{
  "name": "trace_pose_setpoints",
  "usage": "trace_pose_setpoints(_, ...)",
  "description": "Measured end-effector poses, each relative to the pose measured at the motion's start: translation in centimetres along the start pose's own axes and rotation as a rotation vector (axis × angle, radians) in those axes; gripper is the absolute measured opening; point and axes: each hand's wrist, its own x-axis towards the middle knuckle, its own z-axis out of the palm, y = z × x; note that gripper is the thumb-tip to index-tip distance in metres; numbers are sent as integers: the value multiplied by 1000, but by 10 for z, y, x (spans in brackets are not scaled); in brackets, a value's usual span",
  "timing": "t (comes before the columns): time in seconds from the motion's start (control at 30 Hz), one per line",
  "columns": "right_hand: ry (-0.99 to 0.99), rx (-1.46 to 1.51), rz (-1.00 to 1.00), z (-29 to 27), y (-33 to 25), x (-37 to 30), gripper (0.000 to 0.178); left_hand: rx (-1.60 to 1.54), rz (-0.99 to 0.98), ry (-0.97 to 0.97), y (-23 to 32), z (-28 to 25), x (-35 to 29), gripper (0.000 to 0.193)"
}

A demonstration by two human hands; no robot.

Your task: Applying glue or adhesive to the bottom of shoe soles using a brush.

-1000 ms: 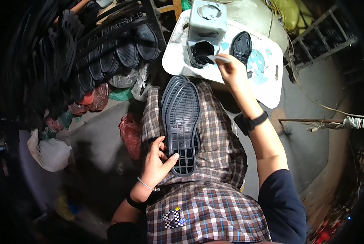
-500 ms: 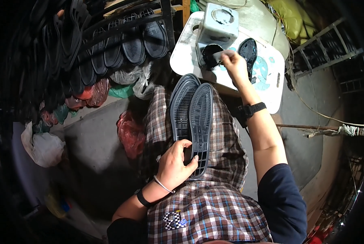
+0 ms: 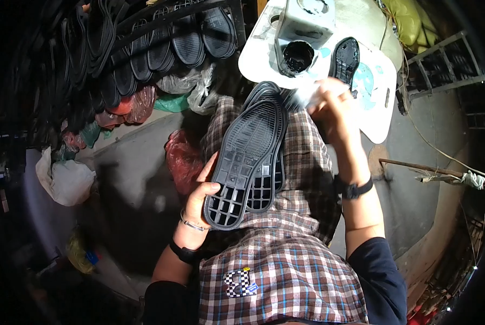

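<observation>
Tilted over my lap is a black shoe sole, its ribbed toe pointing away and its gridded heel toward me. My left hand grips that heel by its left edge, thumb on top and fingers underneath. Several more soles lie beneath it on my thighs. Closed around a pale, motion-blurred brush, my right hand is just right of the sole's toe; contact between them cannot be made out. Beyond stands a white container with a round opening full of black, wet-looking stuff.
A white board carries the container and another dark sole. Many soles hang in rows on a dark rack at far left. Plastic bags lie on the floor. A metal ladder-like frame stands at right.
My right hand has pulled the brush from the container's opening back toward my lap. My left hand has lifted and turned the top sole to the left, now holding it by the heel edge.
</observation>
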Motion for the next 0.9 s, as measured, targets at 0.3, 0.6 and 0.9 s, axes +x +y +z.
trace_pose_setpoints(0.3, 43, -66, 100, 33, 73, -36, 21, 185, 10, -5, -10, -1, -13, 86)
trace_pose_setpoints(0.6, -3, -141, 196, 50, 60, -49, 24, 124, -34, -41, -8, 3, -15, 92)
trace_pose_setpoints(0.9, -96, -162, 143, 50, 66, -52, 25, 115, -41, -31, -11, -1, -14, 93)
